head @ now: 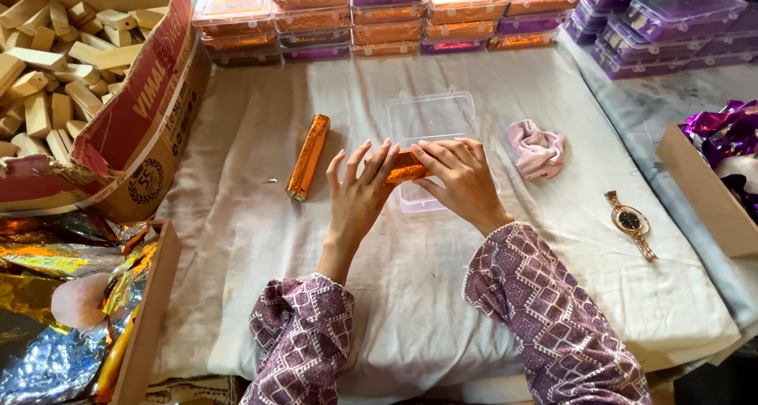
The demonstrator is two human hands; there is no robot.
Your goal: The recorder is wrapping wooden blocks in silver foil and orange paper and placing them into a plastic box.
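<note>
Both hands meet over a clear plastic box (431,119) lying open on a white cloth (260,255). Between them is an orange foil-wrapped block (406,168). My left hand (359,193) presses its left end with fingers spread upward. Its right end and top are gripped by my right hand (462,180). The block sits over the near half of the box, partly hidden by my fingers. A second orange foil-wrapped bar (309,156) lies on the cloth to the left, apart from my hands.
A torn cardboard carton (138,129) of pale wooden blocks (47,81) stands at left. Foil sheets (55,310) fill a tray near left. Stacked filled plastic boxes (387,18) line the back. A pink cloth (535,148), a wristwatch (632,223) and a box of purple foil (722,136) lie right.
</note>
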